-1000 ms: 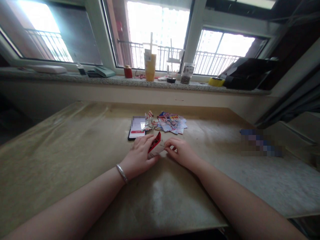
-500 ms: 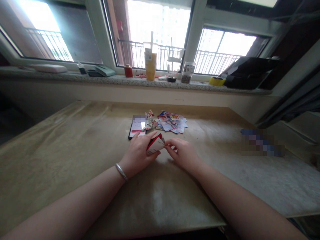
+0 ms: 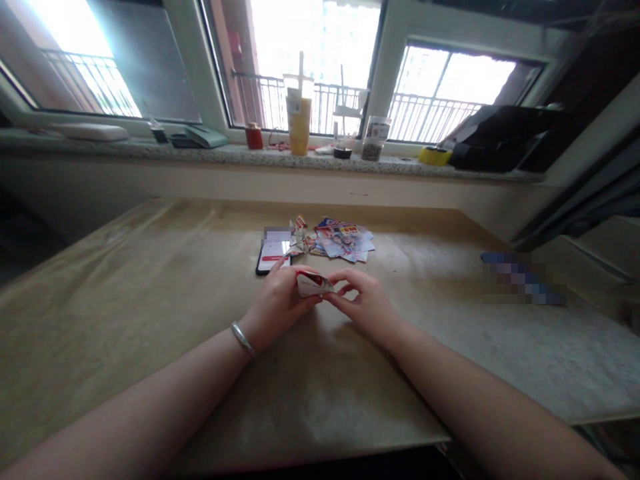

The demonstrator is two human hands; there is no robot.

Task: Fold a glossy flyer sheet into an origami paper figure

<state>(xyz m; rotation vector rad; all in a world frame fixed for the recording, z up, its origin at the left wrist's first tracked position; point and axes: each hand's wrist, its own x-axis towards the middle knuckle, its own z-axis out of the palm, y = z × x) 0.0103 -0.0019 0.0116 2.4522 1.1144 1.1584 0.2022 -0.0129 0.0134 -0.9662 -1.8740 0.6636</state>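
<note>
Above the table, a small white and red paper packet (image 3: 311,285) is held between both hands. My left hand (image 3: 283,293), with a silver bangle on its wrist, grips the packet's left side, fingers behind and thumb in front. At the packet's right edge, my right hand (image 3: 363,297) pinches with thumb and fingertips. What lies inside the packet cannot be made out. Just beyond my left hand lies a phone (image 3: 274,250) with a lit screen. Crumpled torn wrappers (image 3: 301,239) lie beside it, touching a loose pile of colourful cards (image 3: 345,240).
A blurred-out bluish strip (image 3: 523,277) lies on the table (image 3: 200,320) at the right. On the windowsill (image 3: 200,157) stand a tall yellow drink cup (image 3: 299,127), a red jar (image 3: 254,137), a clear container (image 3: 375,139), yellow tape (image 3: 434,156) and a black machine (image 3: 500,143).
The packet has tilted flatter in my hands. My right hand has shifted its pinch a little at the packet's right edge. The phone, wrappers and cards stay put.
</note>
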